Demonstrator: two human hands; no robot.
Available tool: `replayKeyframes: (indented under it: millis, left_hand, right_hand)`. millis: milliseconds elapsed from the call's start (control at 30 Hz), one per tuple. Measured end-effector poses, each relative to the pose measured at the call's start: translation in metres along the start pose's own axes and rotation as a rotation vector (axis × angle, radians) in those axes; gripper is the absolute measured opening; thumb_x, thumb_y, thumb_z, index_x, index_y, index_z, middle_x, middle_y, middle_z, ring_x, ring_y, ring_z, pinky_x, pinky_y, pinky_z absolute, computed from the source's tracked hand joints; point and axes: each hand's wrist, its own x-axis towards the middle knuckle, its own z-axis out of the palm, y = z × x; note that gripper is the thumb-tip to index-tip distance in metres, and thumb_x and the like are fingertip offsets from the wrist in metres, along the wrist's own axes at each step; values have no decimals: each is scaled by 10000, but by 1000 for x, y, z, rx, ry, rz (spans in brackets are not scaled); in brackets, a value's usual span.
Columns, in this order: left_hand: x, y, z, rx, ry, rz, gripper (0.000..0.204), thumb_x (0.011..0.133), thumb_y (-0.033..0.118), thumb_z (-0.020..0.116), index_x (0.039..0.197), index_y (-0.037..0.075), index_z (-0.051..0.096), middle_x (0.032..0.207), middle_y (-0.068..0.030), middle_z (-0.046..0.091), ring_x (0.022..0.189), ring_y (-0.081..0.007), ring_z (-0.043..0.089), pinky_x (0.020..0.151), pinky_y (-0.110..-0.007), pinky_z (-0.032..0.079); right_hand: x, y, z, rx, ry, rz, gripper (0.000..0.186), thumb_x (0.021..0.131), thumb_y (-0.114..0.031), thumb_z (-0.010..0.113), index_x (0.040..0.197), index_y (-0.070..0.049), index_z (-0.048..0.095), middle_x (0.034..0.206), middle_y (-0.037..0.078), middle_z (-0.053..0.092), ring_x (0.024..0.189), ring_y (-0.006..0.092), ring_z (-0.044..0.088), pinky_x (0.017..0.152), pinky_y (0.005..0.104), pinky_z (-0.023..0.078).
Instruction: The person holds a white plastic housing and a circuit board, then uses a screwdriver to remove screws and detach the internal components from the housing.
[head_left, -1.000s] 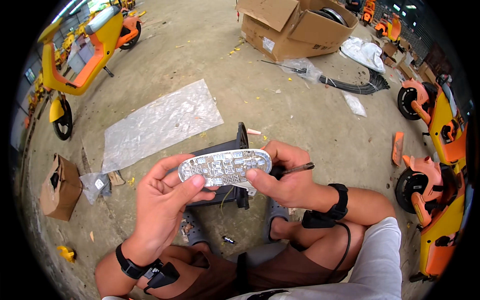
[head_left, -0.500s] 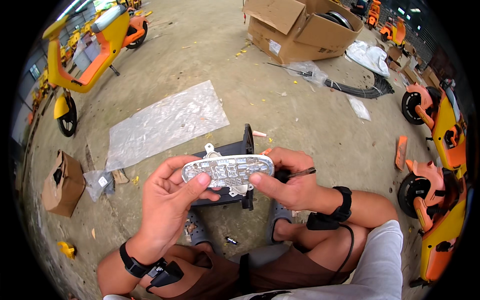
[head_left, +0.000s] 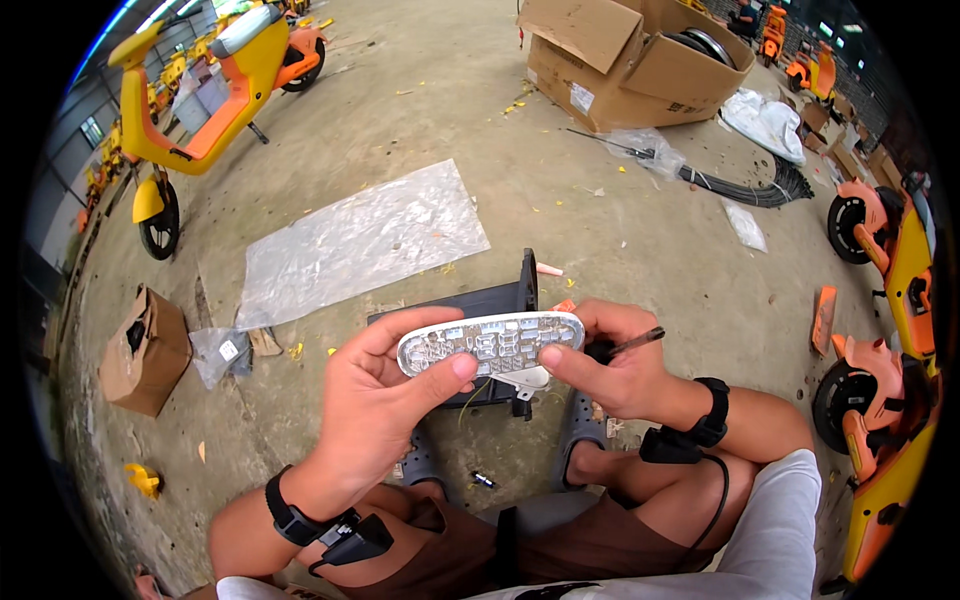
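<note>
An oval display panel, pale with silvery segment-like shapes and a white rim, is held up level in front of me. My left hand grips its left end, thumb on the face and fingers behind. On the right end, my right hand presses its thumb on the face. A slim dark tool sticks out from between the right hand's fingers; its other end is hidden. Below and behind the panel shows a white tabbed part, mostly hidden. Behind them stands a black plastic frame.
A clear plastic sheet lies ahead on the concrete floor. An open carton and a black cable bundle are at far right. A small carton sits left. Yellow-orange scooters stand on both sides. A small metallic piece lies between my feet.
The whole scene has shifted right in view. Both hands still hold the panel; the white part's upper tab, seen above the panel before, is now hidden, and its lower edge shows more.
</note>
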Motion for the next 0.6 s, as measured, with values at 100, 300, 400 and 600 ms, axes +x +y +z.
replayKeyframes:
  millis: [100, 300, 400, 600]
  left_hand:
    - [1, 0, -5, 80, -10, 52, 289, 813, -82, 684, 1091, -52, 610, 1076, -134, 643, 964, -160, 631, 824, -280, 549]
    - [6, -3, -9, 147, -114, 238, 233, 770, -188, 633, 956, -47, 646, 1135, -144, 583, 1053, -198, 597, 909, -305, 523]
    - [7, -3, -5, 147, -122, 305, 235, 777, -191, 621, 962, -49, 646, 1135, -140, 584, 1050, -198, 599, 910, -305, 524]
    - [5, -1, 1, 53, -29, 231, 280, 741, -203, 638, 965, -38, 601, 1078, -164, 600, 1101, -272, 600, 933, -352, 523]
  right_hand:
    - [2, 1, 0, -84, -1, -104, 108, 836, -85, 716, 897, -6, 675, 600, -3, 582, 503, 30, 485, 451, 207, 349]
    - [8, 6, -5, -255, 20, -263, 300, 782, 7, 712, 1074, -62, 708, 683, 29, 613, 511, 58, 480, 466, 221, 351]
    - [7, 5, -7, -269, 20, -305, 330, 776, 35, 700, 1090, -66, 709, 747, 47, 660, 524, 59, 491, 472, 215, 364]
    - [5, 5, -11, -291, -15, -340, 341, 777, 40, 696, 1102, -62, 705, 865, 90, 713, 563, 65, 530, 479, 209, 386]
